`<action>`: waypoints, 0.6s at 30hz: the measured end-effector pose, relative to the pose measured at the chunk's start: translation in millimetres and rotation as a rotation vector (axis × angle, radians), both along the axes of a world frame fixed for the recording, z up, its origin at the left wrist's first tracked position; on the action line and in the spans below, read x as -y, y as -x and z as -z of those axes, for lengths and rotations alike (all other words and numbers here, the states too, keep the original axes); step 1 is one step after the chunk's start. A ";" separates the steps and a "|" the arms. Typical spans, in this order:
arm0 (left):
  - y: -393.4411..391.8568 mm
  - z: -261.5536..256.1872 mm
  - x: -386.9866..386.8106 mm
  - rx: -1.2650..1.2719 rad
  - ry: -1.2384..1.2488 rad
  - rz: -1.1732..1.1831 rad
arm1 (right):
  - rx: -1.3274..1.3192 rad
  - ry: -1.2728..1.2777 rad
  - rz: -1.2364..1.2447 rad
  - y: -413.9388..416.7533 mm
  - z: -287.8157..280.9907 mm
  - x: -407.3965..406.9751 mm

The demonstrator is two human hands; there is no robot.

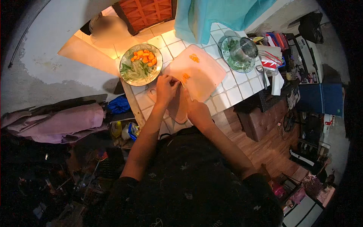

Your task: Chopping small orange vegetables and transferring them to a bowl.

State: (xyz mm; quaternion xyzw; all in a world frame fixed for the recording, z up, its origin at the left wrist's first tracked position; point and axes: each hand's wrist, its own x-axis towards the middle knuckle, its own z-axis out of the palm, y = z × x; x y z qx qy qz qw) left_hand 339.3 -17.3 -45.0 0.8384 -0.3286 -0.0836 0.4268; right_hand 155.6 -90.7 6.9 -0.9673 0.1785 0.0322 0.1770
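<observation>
A pale cutting board [210,68] lies on the white tiled counter. Over its left part, my left hand [168,88] has its fingers pinched together; whatever may be between them is too small to tell. My right hand [197,109] is curled around a knife whose handle is hidden, with a thin blade [183,82] showing by the left fingertips. Small cut carrot pieces [185,76] lie beside the blade, and more carrot bits [194,58] lie farther up the board. At the upper left, a round plate [124,77] holds carrot slices [145,56] and green vegetable pieces [137,69].
A glass plate [227,48] with chopped greens and a metal container [249,47] stand at the right of the counter, near a dark-handled utensil [261,75] and plastic packages [269,58]. A turquoise cloth [195,20] hangs at the far edge. A brown tufted seat [259,122] stands right.
</observation>
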 end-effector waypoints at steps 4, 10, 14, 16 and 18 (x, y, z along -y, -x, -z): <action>0.3 1.0 0.1 0.027 0.020 -0.006 | 0.011 0.003 0.001 -0.7 10.8 -3.4; -4.2 6.2 0.7 0.001 -0.028 0.055 | 0.069 -0.058 -0.009 2.7 26.5 10.2; -4.4 15.0 -4.3 -0.034 0.025 0.060 | -0.071 -0.227 0.083 5.9 8.0 21.1; -1.6 10.0 -3.3 -0.031 0.119 0.038 | -0.110 -0.301 0.096 15.5 -0.2 25.2; 7.5 3.3 -6.9 -0.117 0.177 -0.011 | 0.000 -0.286 0.108 23.0 -7.5 28.0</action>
